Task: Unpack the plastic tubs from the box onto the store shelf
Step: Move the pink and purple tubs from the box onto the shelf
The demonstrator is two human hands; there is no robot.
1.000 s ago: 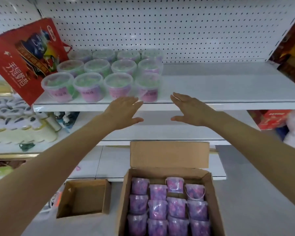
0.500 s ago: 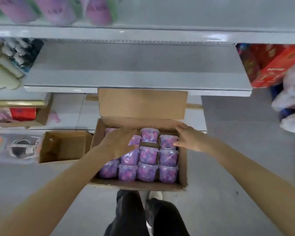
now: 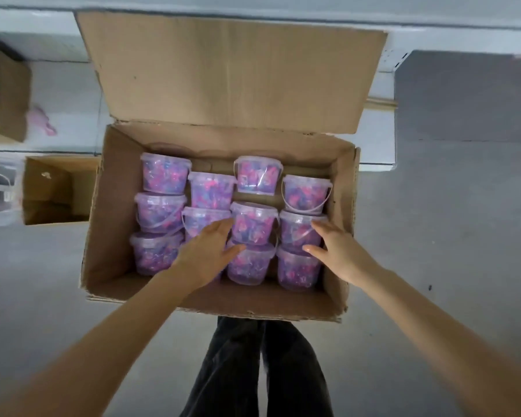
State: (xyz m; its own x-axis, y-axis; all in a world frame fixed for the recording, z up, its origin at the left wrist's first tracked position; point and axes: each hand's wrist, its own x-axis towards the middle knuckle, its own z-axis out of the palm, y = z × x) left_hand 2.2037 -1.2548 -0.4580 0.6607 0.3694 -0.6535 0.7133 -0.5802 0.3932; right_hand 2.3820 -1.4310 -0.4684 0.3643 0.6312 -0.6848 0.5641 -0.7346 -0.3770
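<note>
Head view: a brown cardboard box (image 3: 118, 206) stands open on the grey floor (image 3: 448, 236), its far flap raised toward the white lower shelf (image 3: 378, 136). Inside sit the clear lidded plastic tubs (image 3: 163, 176) of pink, purple and blue bits, packed in close rows, none on the shelf edge in sight. The left hand (image 3: 206, 254) lies flat over the second column, fingers straight, thumb beside a middle tub (image 3: 253, 224). The right hand (image 3: 337, 251) spreads over the right-hand column, fingers extended and gripping nothing. A smaller cardboard box (image 3: 54, 191) stands just left; dark trousers (image 3: 253, 371) show below.
</note>
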